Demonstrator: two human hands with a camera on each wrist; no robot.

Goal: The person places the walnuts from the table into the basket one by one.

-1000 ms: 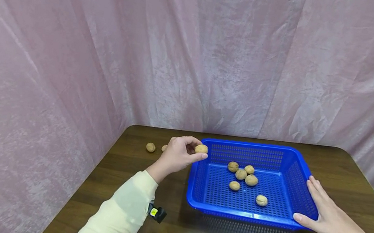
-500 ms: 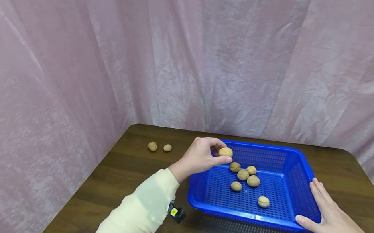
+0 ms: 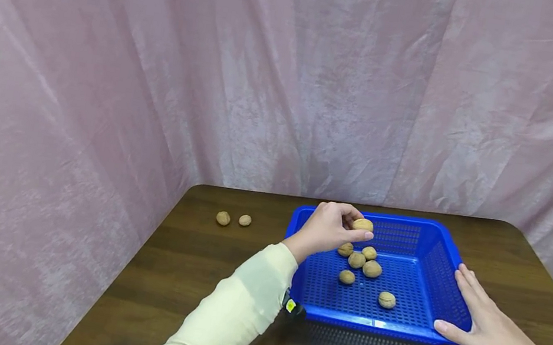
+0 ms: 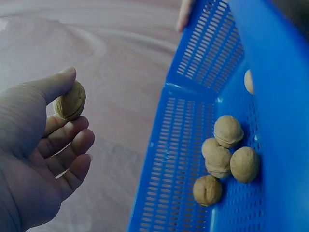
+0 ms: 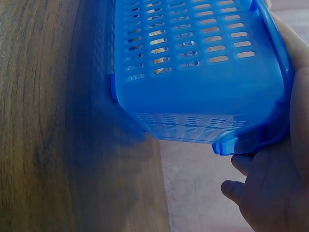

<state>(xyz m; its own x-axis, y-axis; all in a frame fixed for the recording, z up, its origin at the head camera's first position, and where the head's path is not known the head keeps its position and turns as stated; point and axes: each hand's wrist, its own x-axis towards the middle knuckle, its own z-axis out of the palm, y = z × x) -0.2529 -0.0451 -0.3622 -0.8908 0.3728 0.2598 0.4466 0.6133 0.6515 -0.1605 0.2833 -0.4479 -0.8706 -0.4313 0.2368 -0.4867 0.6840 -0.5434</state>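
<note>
My left hand [image 3: 328,228] pinches a walnut [image 3: 363,225] between thumb and fingers, above the left rear part of a blue plastic basket [image 3: 424,332]. In the left wrist view this walnut [image 4: 71,101] sits at the thumb tip, apart from the basket. Several walnuts [image 3: 372,269] lie on the basket floor, most of them bunched together, and one walnut [image 3: 387,300] lies nearer the front rim. Fingers spread, my right hand [image 3: 494,333] rests against the basket's right rim, its thumb at the front corner. The right wrist view shows the perforated wall [image 5: 193,87] beside that hand.
Two walnuts, a darker walnut [image 3: 223,218] and a smaller walnut [image 3: 245,220], lie on the dark wooden table [image 3: 177,265] left of the basket. A pink curtain [image 3: 290,79] hangs behind the table. A small black device [image 3: 294,306] is strapped at my left sleeve.
My left hand has carried the walnut rightward, from the basket's left rim to over its inside. The smaller walnut on the table has come into full view. My right hand stays put.
</note>
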